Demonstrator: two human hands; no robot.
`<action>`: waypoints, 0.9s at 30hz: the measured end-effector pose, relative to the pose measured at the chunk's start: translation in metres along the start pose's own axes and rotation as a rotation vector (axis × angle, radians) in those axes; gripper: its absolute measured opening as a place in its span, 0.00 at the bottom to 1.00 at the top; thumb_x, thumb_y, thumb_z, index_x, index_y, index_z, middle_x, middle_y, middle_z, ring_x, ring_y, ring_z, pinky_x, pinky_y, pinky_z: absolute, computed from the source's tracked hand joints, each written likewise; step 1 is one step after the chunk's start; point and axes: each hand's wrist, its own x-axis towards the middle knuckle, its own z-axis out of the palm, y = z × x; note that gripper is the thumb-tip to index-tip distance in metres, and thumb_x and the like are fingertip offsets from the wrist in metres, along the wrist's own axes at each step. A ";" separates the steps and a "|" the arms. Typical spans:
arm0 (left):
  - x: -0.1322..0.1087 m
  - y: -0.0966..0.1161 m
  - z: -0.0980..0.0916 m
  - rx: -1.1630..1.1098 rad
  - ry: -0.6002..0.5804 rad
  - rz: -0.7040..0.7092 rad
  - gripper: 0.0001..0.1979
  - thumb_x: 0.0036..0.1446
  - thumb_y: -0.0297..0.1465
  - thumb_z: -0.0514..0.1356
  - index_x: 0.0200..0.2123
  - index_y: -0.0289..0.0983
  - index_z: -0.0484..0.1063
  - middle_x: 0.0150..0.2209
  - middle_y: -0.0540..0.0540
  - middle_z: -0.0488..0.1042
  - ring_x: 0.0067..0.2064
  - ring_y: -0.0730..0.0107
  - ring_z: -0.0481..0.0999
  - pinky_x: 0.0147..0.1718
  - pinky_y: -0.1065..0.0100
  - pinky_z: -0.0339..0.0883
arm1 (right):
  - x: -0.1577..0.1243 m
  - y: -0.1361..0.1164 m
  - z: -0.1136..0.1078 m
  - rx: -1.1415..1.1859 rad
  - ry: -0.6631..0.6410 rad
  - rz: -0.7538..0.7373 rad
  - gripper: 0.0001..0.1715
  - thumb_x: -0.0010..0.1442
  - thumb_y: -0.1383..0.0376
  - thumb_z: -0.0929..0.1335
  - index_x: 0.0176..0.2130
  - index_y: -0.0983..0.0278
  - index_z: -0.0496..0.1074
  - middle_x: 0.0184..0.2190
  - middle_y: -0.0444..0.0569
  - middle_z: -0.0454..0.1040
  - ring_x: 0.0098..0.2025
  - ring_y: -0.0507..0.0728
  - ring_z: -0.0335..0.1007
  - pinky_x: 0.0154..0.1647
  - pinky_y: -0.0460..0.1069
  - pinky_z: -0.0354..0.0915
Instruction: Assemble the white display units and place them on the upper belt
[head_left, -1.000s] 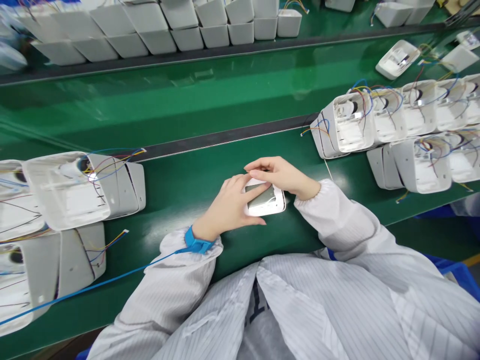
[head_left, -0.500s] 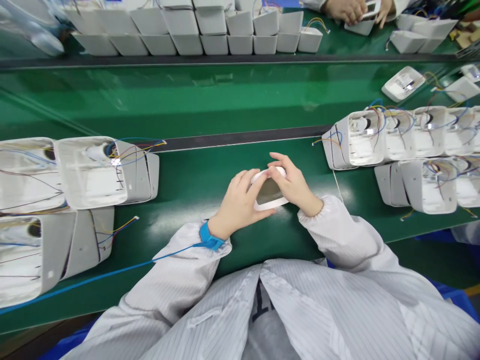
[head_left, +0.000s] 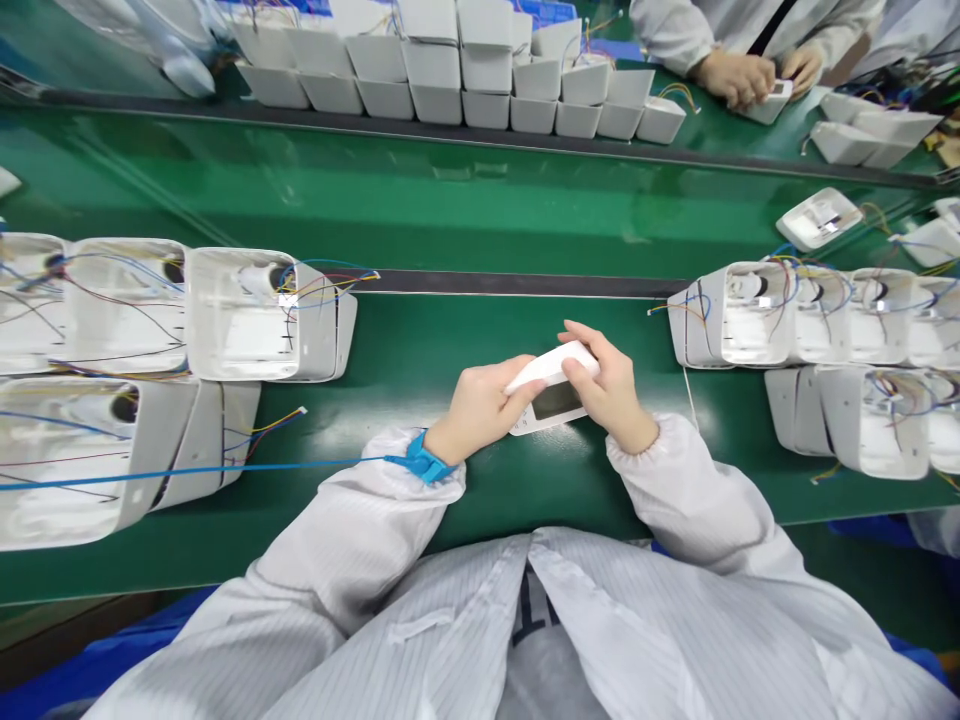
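Observation:
In front of my body, both hands hold a white plastic housing with a dark display window (head_left: 556,400). My left hand (head_left: 484,405) grips its left end, with the thumb across the front. On the opposite end sits my right hand (head_left: 606,385), thumb on the front near the upper edge and fingers behind. The housing's white top side (head_left: 553,362) faces up, tilted, and its lower edge is close to the green table (head_left: 420,400). Fingers hide both ends. A blue wrist strap (head_left: 427,458) with a cord circles my left wrist.
Open white casings with loose coloured wires stand at the left (head_left: 240,315) and at the right (head_left: 757,315). A dark rail (head_left: 510,283) crosses the table ahead. Beyond it are a row of white casings (head_left: 487,108) and a co-worker's hands (head_left: 739,80) on a similar white part.
The housing is tilted so more of its white top side shows. My left fingers have moved off its top to its left end. The whole view has shifted slightly.

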 end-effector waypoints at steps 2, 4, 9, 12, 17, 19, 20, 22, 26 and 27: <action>-0.001 0.002 0.000 0.025 -0.013 0.001 0.19 0.68 0.41 0.52 0.51 0.38 0.75 0.36 0.49 0.81 0.32 0.70 0.78 0.33 0.70 0.66 | 0.000 -0.003 0.000 -0.046 0.028 -0.026 0.24 0.65 0.49 0.66 0.53 0.61 0.73 0.46 0.52 0.79 0.47 0.60 0.76 0.50 0.56 0.71; -0.001 0.003 0.000 0.046 -0.024 0.001 0.19 0.68 0.42 0.52 0.51 0.37 0.75 0.37 0.48 0.81 0.33 0.69 0.78 0.34 0.70 0.66 | 0.001 -0.004 -0.001 -0.083 0.048 -0.045 0.20 0.65 0.51 0.66 0.48 0.61 0.75 0.43 0.52 0.79 0.45 0.59 0.76 0.48 0.55 0.71; -0.003 0.006 0.003 0.050 -0.041 0.031 0.20 0.68 0.42 0.51 0.50 0.36 0.74 0.36 0.48 0.81 0.32 0.68 0.78 0.33 0.69 0.66 | 0.004 -0.002 -0.004 -0.154 0.041 -0.100 0.18 0.64 0.51 0.66 0.38 0.62 0.76 0.34 0.49 0.80 0.36 0.57 0.76 0.39 0.52 0.71; -0.005 0.009 0.007 0.041 -0.043 0.024 0.20 0.68 0.42 0.50 0.49 0.36 0.74 0.35 0.48 0.80 0.31 0.69 0.77 0.32 0.69 0.66 | 0.006 -0.001 -0.008 -0.180 0.019 -0.096 0.20 0.64 0.49 0.66 0.35 0.61 0.75 0.31 0.47 0.79 0.33 0.56 0.76 0.36 0.52 0.70; -0.003 0.008 0.008 -0.018 -0.047 -0.014 0.19 0.68 0.41 0.52 0.51 0.38 0.74 0.38 0.48 0.81 0.33 0.68 0.79 0.35 0.69 0.67 | 0.007 0.001 -0.008 -0.130 0.000 -0.040 0.22 0.65 0.47 0.65 0.36 0.61 0.76 0.33 0.48 0.80 0.35 0.57 0.76 0.39 0.52 0.71; -0.002 0.004 0.007 -0.061 -0.010 -0.053 0.18 0.67 0.41 0.53 0.51 0.38 0.75 0.41 0.47 0.81 0.37 0.68 0.79 0.37 0.69 0.68 | 0.006 0.003 -0.005 -0.094 -0.003 -0.014 0.25 0.66 0.46 0.62 0.43 0.61 0.76 0.41 0.51 0.80 0.43 0.59 0.77 0.45 0.54 0.71; -0.001 0.001 0.007 -0.088 0.029 -0.087 0.17 0.67 0.41 0.54 0.50 0.38 0.75 0.42 0.47 0.81 0.38 0.67 0.79 0.37 0.69 0.68 | 0.006 0.005 -0.004 -0.093 -0.008 0.002 0.28 0.67 0.45 0.60 0.46 0.61 0.75 0.45 0.52 0.79 0.47 0.60 0.76 0.48 0.55 0.71; 0.001 -0.003 0.007 -0.151 0.120 -0.170 0.17 0.66 0.41 0.55 0.47 0.38 0.77 0.41 0.47 0.82 0.38 0.67 0.79 0.36 0.69 0.69 | 0.006 0.009 -0.002 -0.144 -0.054 0.050 0.32 0.68 0.43 0.57 0.51 0.63 0.73 0.47 0.55 0.79 0.48 0.62 0.76 0.48 0.56 0.70; 0.001 -0.008 0.009 -0.228 0.169 -0.256 0.18 0.65 0.43 0.56 0.45 0.37 0.78 0.39 0.46 0.82 0.37 0.67 0.79 0.34 0.69 0.69 | 0.009 0.014 -0.002 -0.281 -0.170 0.119 0.36 0.67 0.41 0.56 0.47 0.64 0.76 0.37 0.54 0.81 0.39 0.62 0.78 0.41 0.54 0.70; 0.001 -0.008 0.010 -0.235 0.163 -0.254 0.18 0.65 0.43 0.56 0.46 0.37 0.78 0.40 0.46 0.82 0.37 0.67 0.79 0.34 0.69 0.70 | 0.009 0.015 -0.003 -0.287 -0.171 0.117 0.37 0.67 0.40 0.57 0.46 0.64 0.77 0.36 0.54 0.81 0.39 0.62 0.78 0.41 0.54 0.70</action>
